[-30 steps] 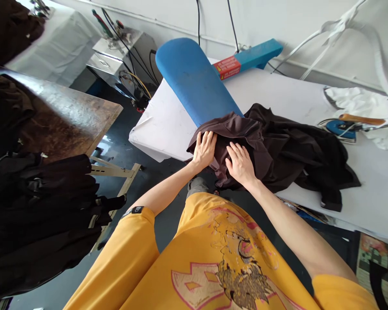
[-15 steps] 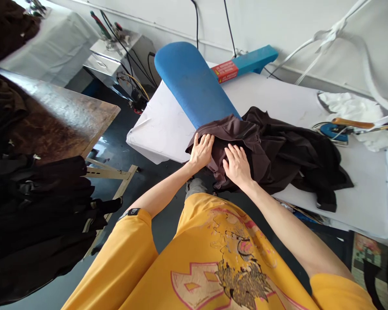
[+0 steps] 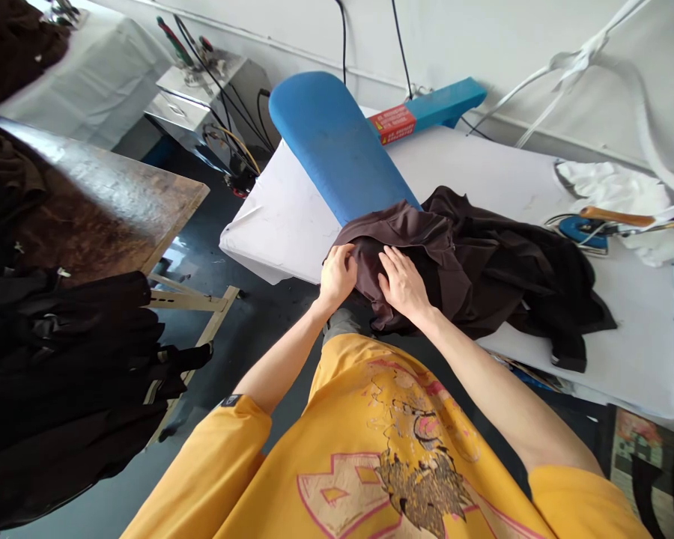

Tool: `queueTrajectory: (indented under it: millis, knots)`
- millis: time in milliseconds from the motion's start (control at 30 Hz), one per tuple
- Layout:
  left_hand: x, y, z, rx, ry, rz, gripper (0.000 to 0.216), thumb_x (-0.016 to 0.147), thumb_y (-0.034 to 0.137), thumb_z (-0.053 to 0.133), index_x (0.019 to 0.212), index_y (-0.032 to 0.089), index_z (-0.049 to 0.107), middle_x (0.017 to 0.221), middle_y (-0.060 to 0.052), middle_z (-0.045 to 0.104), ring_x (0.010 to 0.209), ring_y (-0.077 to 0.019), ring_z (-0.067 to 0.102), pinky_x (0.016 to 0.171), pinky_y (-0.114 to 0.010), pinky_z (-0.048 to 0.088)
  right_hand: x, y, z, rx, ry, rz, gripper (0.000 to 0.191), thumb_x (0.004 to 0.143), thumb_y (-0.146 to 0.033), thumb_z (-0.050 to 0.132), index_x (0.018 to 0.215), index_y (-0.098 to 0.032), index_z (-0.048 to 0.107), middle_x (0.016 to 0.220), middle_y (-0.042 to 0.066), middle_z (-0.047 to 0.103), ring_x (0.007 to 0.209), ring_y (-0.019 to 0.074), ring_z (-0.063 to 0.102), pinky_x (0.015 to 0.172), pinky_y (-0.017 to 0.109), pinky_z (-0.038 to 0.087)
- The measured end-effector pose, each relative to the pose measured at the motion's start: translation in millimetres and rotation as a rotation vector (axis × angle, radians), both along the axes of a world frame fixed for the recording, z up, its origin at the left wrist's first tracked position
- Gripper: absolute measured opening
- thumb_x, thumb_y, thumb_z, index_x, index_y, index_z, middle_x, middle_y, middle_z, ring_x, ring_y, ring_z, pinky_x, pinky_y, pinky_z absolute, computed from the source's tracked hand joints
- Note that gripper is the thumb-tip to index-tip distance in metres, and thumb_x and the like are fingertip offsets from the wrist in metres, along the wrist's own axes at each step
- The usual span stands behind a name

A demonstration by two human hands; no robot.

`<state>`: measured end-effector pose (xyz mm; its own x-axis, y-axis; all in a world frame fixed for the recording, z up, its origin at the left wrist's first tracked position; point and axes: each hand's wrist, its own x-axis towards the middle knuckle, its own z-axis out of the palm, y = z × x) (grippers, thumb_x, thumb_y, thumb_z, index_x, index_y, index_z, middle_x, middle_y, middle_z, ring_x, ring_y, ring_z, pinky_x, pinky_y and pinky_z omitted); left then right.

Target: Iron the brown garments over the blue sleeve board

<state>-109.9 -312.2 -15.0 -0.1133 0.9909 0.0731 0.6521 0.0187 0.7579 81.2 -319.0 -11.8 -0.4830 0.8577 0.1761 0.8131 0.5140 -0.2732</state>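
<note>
— Head view: we see the left hand (image 3: pixel 337 275) curled, pinching the edge of the dark brown garment (image 3: pixel 483 262) at the tip of the blue pressing board (image 3: pixel 337 146).
— And we've got the right hand (image 3: pixel 403 283) flat on it, fingers loosely spread. The garment sprawls across the white table (image 3: pixel 483 165), with the iron (image 3: pixel 587 228) well apart.

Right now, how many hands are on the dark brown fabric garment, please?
2. The left hand grips the dark brown fabric garment at its edge by the blue padded board; the right hand lies flat beside it.
</note>
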Motion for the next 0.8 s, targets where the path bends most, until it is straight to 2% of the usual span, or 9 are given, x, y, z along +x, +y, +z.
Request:
queueTrajectory:
  millis: [100, 200, 333, 533, 700, 800]
  knots:
    - [4, 9, -5.1, -0.23, -0.386, 0.091, 0.022, 0.099, 0.029, 0.053, 0.11, 0.017, 0.066, 0.108, -0.009, 0.075, 0.095, -0.0194, 0.072, 0.088, -0.032, 0.056, 0, 1, -1.0, 0.011, -0.02, 0.002, 0.054, 0.102, -0.027, 0.039, 0.15, -0.005, 0.048, 0.162, 0.017, 0.041, 0.151, 0.03, 0.037, 0.121, 0.051, 0.036]
    - [12, 20, -7.8, -0.308, -0.538, 0.16, 0.02, 0.096, 0.037, 0.062, 0.098, 0.017, 0.065, 0.097, -0.006, 0.073, 0.081, -0.0166, 0.069, 0.077, -0.029, 0.054, 0, 1, -2.2, 0.026, -0.039, 0.003, 0.054, 0.103, -0.028, 0.039, 0.15, -0.005, 0.048, 0.162, 0.016, 0.041, 0.15, 0.0303, 0.038, 0.121, 0.051, 0.035]
    - [22, 32, -5.8, -0.23, -0.426, 0.26, 0.018, 0.089, 0.034, 0.072, 0.087, 0.018, 0.063, 0.086, -0.002, 0.07, 0.079, -0.0149, 0.064, 0.076, -0.027, 0.051, 0, 1, -2.2, 0.032, -0.055, 0.004, 0.054, 0.103, -0.03, 0.038, 0.151, -0.006, 0.048, 0.162, 0.016, 0.041, 0.15, 0.0305, 0.038, 0.12, 0.051, 0.035]
    - [34, 44, 0.4, -0.09, -0.357, 0.223, 0.004, 0.09, 0.021, 0.068, 0.087, 0.019, 0.067, 0.094, -0.003, 0.073, 0.085, -0.0164, 0.067, 0.081, -0.028, 0.051, -1, 1, -2.2, 0.043, -0.049, -0.008, 0.054, 0.103, -0.03, 0.038, 0.15, -0.007, 0.048, 0.162, 0.016, 0.042, 0.15, 0.0299, 0.037, 0.12, 0.052, 0.034]
    - [42, 47, 2.3, 0.029, -0.294, 0.225, 0.005, 0.094, 0.023, 0.065, 0.093, 0.02, 0.069, 0.1, -0.004, 0.075, 0.093, -0.0177, 0.069, 0.086, -0.028, 0.051, -2, 0, -2.3, 0.034, -0.041, -0.027, 0.055, 0.102, -0.029, 0.039, 0.152, -0.008, 0.046, 0.162, 0.016, 0.041, 0.152, 0.029, 0.035, 0.121, 0.052, 0.032]
    - [43, 48, 0.1, 0.067, -0.187, 0.203, 0.01, 0.098, 0.025, 0.061, 0.098, 0.022, 0.07, 0.105, -0.003, 0.074, 0.095, -0.0177, 0.068, 0.086, -0.028, 0.05, -3, 1, -2.1, 0.029, -0.046, -0.035, 0.056, 0.102, -0.028, 0.04, 0.154, -0.007, 0.043, 0.163, 0.016, 0.04, 0.152, 0.0289, 0.035, 0.121, 0.052, 0.032]
